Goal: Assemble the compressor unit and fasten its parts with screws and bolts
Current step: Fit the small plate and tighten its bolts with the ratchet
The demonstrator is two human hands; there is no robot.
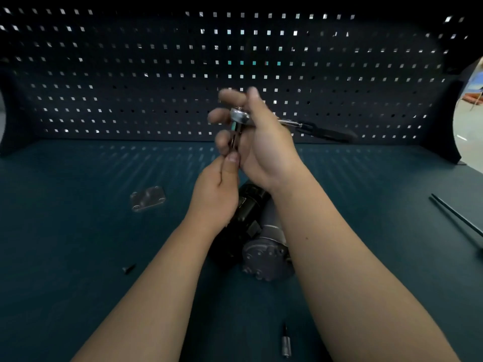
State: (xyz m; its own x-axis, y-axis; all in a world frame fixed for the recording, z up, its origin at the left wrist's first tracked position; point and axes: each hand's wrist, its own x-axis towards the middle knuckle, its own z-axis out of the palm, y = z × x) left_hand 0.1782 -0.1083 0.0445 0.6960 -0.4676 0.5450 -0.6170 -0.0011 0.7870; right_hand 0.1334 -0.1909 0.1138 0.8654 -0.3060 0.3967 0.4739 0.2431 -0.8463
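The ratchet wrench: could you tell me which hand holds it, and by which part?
The right hand grips the ratchet wrench just behind its head; the left hand pinches the lower end of its bit.

I'm in a workshop: a dark pegboard (130, 74) backs my teal worktop (78, 231), and there's a ratchet (239, 116), a loose screw (128, 268), a socket bit (286, 346) and a metal plate (147, 198).

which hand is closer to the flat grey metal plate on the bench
Left. The left hand, pinching the dark bit under the chrome ratchet wrench, is just right of the flat grey metal plate; the right hand, gripping that wrench, is higher and farther right.
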